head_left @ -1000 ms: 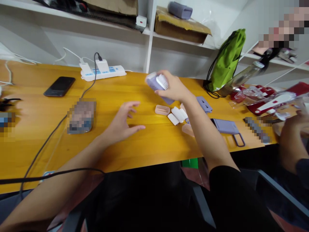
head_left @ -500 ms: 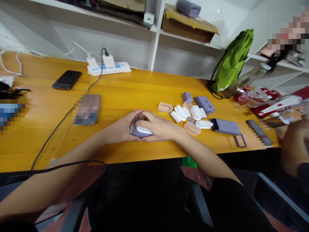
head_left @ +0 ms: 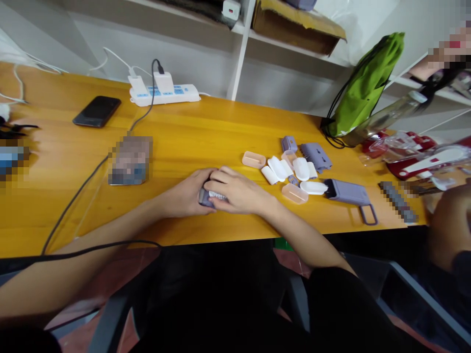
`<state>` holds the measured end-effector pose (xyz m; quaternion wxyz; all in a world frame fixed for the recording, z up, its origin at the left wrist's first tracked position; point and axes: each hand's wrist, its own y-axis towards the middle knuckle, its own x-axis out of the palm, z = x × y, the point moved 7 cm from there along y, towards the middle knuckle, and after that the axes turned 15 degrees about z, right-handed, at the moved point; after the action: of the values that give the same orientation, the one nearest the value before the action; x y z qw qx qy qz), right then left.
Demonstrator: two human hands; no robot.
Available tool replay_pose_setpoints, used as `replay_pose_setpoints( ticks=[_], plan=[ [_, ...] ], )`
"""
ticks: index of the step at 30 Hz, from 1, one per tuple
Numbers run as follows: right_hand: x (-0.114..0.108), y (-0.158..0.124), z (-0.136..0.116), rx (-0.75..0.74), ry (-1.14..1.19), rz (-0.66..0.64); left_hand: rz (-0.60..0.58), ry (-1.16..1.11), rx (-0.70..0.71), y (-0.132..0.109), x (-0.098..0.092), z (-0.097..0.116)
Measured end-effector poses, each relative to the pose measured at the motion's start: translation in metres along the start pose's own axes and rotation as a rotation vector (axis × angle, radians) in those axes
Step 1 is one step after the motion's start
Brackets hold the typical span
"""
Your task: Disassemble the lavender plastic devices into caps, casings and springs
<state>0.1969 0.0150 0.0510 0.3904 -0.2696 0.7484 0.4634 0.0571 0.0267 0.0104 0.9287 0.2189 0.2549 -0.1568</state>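
My left hand (head_left: 183, 197) and my right hand (head_left: 237, 191) meet over a lilac plastic case (head_left: 203, 197) near the table's front edge. Both hands close around it, and only its end and a strip of white bristled insert (head_left: 217, 195) show between my fingers. To the right lie loose parts: a peach tray (head_left: 253, 159), white oval pieces (head_left: 276, 168), a translucent peach tray (head_left: 294, 193), and a ridged lilac piece (head_left: 315, 157). Beyond them, a lilac case with a loop handle (head_left: 348, 192) sits nearest the table's right end.
The orange wooden table (head_left: 206, 128) holds a black phone (head_left: 96, 111), a power strip (head_left: 164, 94), and a pixelated item (head_left: 130, 161). Further right are a green drawstring bag (head_left: 368, 87) and red-and-clear packaging (head_left: 401, 152). A co-worker's hand (head_left: 451, 228) is at the right edge.
My two hands have stayed together on the lilac case, which is now more covered by my fingers. The whole view has shifted slightly as my head moved.
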Motion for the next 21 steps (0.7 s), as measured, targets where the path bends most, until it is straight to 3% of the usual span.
replay_pose_setpoints(
  ticks=[10,21],
  plan=[
    [0.004,-0.007,0.001,0.008,-0.094,0.065,0.002,0.065,-0.013,0.001,0.002,0.004],
    [-0.038,-0.03,0.002,0.249,-0.032,0.007,0.001,0.091,0.0,-0.003,0.003,-0.008]
  ],
)
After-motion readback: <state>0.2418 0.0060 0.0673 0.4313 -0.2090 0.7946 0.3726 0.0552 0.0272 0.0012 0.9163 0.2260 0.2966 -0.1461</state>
